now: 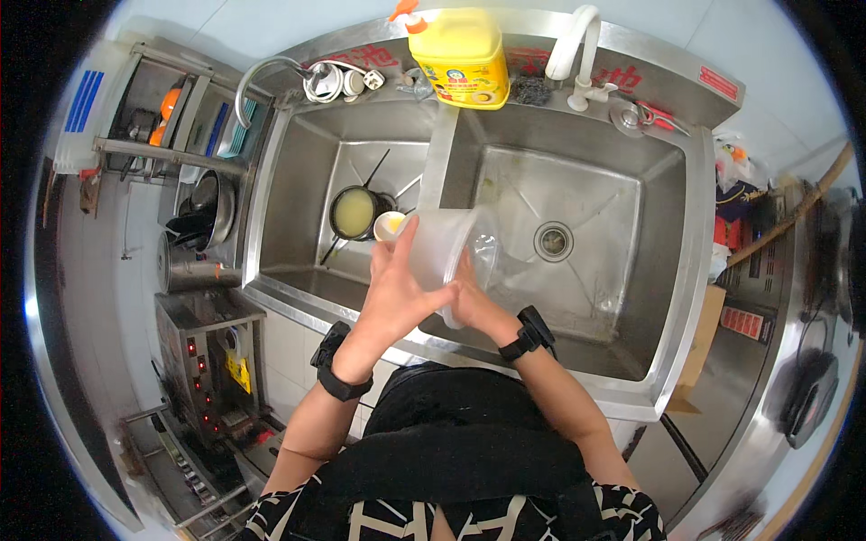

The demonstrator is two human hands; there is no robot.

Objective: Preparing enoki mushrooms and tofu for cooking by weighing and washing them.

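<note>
My left hand grips the near left side of a translucent plastic tub, which is tipped on its side over the divider between two sink basins. My right hand holds the tub near its rim, its fingers partly hidden behind or inside the clear wall. The tub's open end faces the right basin. In the left basin stands a dark pot with cloudy yellowish liquid, and a small white bowl with something yellow is beside it.
A yellow detergent jug, a steel-wool scourer, a white tap, red-handled scissors and a coiled white power cord line the back ledge. A curved metal spout overhangs the left basin. A drain lies in the right basin.
</note>
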